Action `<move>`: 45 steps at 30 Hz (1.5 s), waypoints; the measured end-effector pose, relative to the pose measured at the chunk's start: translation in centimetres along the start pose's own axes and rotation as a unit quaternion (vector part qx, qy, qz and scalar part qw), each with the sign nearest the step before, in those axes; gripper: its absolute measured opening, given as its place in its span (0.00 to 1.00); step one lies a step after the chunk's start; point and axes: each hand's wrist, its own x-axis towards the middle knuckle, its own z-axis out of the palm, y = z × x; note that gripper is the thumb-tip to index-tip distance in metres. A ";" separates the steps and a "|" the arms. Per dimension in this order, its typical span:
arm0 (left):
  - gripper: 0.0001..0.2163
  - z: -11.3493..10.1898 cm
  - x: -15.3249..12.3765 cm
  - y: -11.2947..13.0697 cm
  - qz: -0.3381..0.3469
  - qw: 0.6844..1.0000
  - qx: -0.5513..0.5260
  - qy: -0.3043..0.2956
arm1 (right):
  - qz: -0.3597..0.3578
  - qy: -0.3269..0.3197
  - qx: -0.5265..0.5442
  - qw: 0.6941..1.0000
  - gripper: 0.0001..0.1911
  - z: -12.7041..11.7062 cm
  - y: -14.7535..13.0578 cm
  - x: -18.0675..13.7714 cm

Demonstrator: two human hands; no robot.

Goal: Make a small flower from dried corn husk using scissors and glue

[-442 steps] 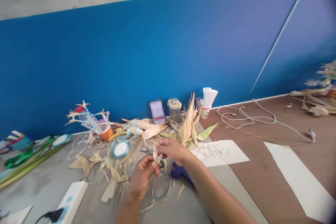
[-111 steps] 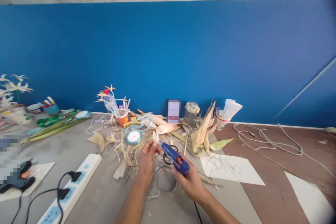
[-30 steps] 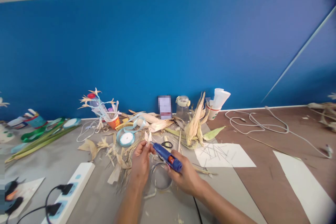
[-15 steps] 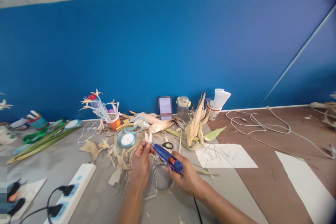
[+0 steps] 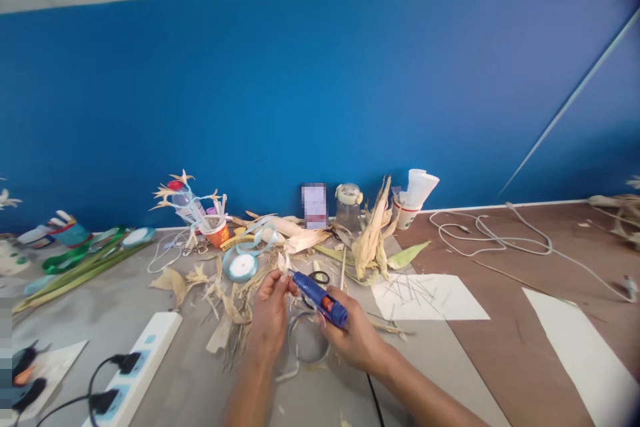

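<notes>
A blue hot glue gun (image 5: 319, 299) lies in my right hand (image 5: 353, 333), whose fingers are wrapped round it. Its tip points up and left at a small pale corn husk flower (image 5: 283, 263). My left hand (image 5: 271, 303) pinches the flower's base between thumb and fingers, close to the nozzle; whether the tip touches it I cannot tell. Under my hands are a grey ring (image 5: 309, 361) and black-handled scissors (image 5: 320, 277), partly hidden. Scraps of dried husk (image 5: 233, 310) spread beside my left hand.
A blue ribbon spool (image 5: 243, 267) sits behind my left hand. A white power strip (image 5: 143, 357) with black plugs lies at left. Behind stand an orange cup (image 5: 218, 235), a glass jar (image 5: 349, 210) and upright husks (image 5: 370, 247). Thin wires lie on white paper (image 5: 460, 303) at right.
The glue gun and my right hand have shifted very slightly left and down. Both hands keep their holds, and the flower stays nearly in place.
</notes>
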 end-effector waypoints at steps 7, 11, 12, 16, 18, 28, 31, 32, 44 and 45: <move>0.09 -0.1 0.0 0.0 0.006 1.000 0.000 0.005 | -0.043 0.009 -0.003 0.999 0.09 -0.5 0.0 -0.2; 0.08 -0.3 0.1 -0.2 0.007 1.000 0.007 0.009 | -0.061 0.030 -0.018 0.998 0.08 -1.1 0.2 -0.2; 0.09 -0.3 0.1 -0.3 0.006 1.000 0.009 0.011 | -0.063 0.032 -0.028 0.997 0.07 -1.2 0.3 -0.3; 0.09 -0.3 0.1 -0.2 0.005 1.000 0.005 0.013 | -0.087 0.021 -0.078 0.993 0.06 -1.4 0.3 -0.3; 0.10 -0.3 0.1 -0.1 0.004 1.000 0.000 0.013 | -0.104 0.022 -0.103 0.989 0.06 -1.6 0.0 -0.4; 0.10 0.4 -0.4 0.2 -0.019 1.000 -0.021 -0.007 | -0.145 -0.022 -0.129 0.981 0.08 -1.3 -1.6 0.0; 0.10 0.3 -0.4 0.2 -0.037 0.999 -0.035 -0.008 | -0.150 -0.034 -0.135 0.979 0.09 -0.7 -1.1 0.2; 0.10 0.3 -0.4 0.1 -0.039 0.998 -0.038 -0.004 | -0.153 -0.037 -0.137 0.978 0.09 -0.6 -0.9 0.2; 0.10 0.1 -0.2 0.0 -0.028 0.999 -0.044 0.004 | -0.166 -0.091 -0.188 0.964 0.08 -1.5 -0.8 -1.0; 0.10 0.1 -0.2 0.1 -0.019 0.999 -0.046 0.002 | -0.165 -0.093 -0.192 0.963 0.09 -1.8 -0.8 -1.2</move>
